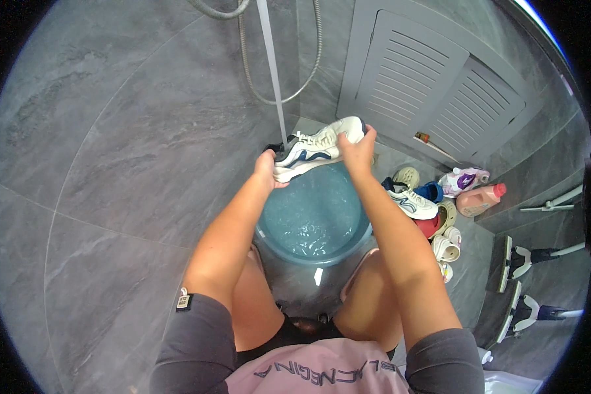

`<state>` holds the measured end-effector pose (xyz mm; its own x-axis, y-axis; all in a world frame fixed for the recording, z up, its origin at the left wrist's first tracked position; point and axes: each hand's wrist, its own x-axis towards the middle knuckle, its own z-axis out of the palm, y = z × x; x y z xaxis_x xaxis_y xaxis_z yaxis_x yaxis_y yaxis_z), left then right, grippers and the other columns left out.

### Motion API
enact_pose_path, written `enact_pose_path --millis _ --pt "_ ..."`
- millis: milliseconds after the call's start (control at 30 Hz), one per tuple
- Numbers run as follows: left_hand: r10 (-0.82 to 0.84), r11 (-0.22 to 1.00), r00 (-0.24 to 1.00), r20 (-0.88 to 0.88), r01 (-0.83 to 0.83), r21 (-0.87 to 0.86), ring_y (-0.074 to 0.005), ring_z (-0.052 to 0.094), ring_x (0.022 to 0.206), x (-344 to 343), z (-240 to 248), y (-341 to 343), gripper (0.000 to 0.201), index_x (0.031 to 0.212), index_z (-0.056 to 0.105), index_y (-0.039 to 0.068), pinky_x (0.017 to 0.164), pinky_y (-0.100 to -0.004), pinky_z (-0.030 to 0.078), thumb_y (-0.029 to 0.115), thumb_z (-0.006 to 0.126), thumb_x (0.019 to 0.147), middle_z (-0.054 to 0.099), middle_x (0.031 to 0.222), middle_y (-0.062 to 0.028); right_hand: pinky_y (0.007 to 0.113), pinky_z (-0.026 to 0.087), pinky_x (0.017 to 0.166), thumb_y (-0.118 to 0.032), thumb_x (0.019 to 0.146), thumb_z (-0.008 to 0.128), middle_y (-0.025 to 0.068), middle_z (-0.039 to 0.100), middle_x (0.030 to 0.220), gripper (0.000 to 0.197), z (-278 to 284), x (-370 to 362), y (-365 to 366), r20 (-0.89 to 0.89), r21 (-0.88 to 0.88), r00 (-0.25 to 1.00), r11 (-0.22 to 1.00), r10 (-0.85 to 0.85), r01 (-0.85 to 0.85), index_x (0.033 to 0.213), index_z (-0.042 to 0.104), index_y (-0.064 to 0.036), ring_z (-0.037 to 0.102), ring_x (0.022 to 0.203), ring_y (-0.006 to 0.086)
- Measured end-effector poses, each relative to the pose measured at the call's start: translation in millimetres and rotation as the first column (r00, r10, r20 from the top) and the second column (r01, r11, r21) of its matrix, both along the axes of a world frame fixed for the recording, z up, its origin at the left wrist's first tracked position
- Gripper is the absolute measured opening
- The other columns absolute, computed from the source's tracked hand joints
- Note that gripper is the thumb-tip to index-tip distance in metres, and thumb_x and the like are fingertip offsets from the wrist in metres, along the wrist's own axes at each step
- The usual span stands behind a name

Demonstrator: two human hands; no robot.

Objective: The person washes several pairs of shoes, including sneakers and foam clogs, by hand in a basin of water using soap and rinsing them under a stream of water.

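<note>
Both my hands hold a white sneaker with dark blue trim above the far side of a basin of water. My left hand grips its heel end, and my right hand is closed round the toe end. A stream of water falls from above onto the shoe's opening near the heel. The sole side faces toward me and the laces face up and away. Beneath the shoe, the basin's bluish water shows ripples and bright reflections.
Right of the basin lie another white and blue sneaker, several clogs, a pink bottle and a white and purple package. A shower hose hangs by the wall. Louvred grey doors stand behind; mop heads lean at the right.
</note>
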<state>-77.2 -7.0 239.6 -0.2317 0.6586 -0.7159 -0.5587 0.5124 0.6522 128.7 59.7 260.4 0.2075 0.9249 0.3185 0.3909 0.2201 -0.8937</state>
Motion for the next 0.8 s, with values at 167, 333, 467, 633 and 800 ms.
enact_pose_path --millis 167,333,467,633,800 --pt "0.006 0.999 1.0 -0.02 -0.006 -0.035 -0.0367 0.058 0.095 -3 -16 5 0.042 0.116 0.049 0.005 0.077 -0.0565 0.045 0.027 0.048 0.081 0.056 0.109 -0.0194 0.04 0.044 0.086 -0.026 0.068 0.072 0.0264 0.054 0.108 0.07 7 -5 -1 -0.03 0.04 0.999 0.999 0.027 -0.025 0.119 0.038 0.0057 0.056 0.1 0.0358" --pt "0.083 0.995 0.965 -0.248 -0.066 0.074 -0.0333 0.058 0.094 9 -3 8 0.048 0.119 0.046 0.003 0.073 -0.0519 0.047 0.02 0.054 0.075 0.055 0.107 -0.0197 0.039 0.045 0.085 -0.027 0.067 0.073 0.0272 0.055 0.105 0.071 -34 21 16 0.066 -0.08 0.998 0.996 -0.022 0.028 0.118 0.038 0.0077 0.057 0.096 0.0359" --pt "0.298 0.936 0.832 -0.468 -0.158 0.314 -0.0246 0.057 0.086 -8 1 8 0.051 0.117 0.048 0.001 0.075 -0.0356 0.046 0.009 0.061 0.067 0.057 0.102 -0.0152 0.036 0.048 0.075 -0.029 0.07 0.074 0.0219 0.06 0.098 0.059 -45 17 19 -0.025 -0.368 0.996 0.925 0.086 -0.089 0.107 0.049 0.0089 0.06 0.087 0.0291" --pt "0.352 0.898 0.661 -0.663 -0.038 0.439 -0.0179 0.057 0.078 -13 6 6 0.047 0.114 0.051 0.002 0.064 -0.0299 0.046 0.009 0.062 0.069 0.058 0.098 -0.011 0.032 0.049 0.06 -0.029 0.073 0.073 0.0156 0.061 0.09 0.046 -43 21 7 -0.329 -0.681 0.93 0.641 0.163 -0.353 0.096 0.057 0.0076 0.059 0.074 0.0196" --pt "0.308 0.926 0.841 -0.445 -0.157 0.344 -0.0223 0.057 0.08 -23 -12 -1 0.048 0.115 0.048 0.002 0.066 -0.0341 0.047 0.008 0.061 0.069 0.056 0.099 -0.0134 0.03 0.049 0.063 -0.026 0.072 0.073 0.0167 0.06 0.095 0.048 -44 16 11 -0.291 -0.622 0.939 0.709 0.184 -0.332 0.102 0.055 0.0077 0.059 0.078 0.0204"
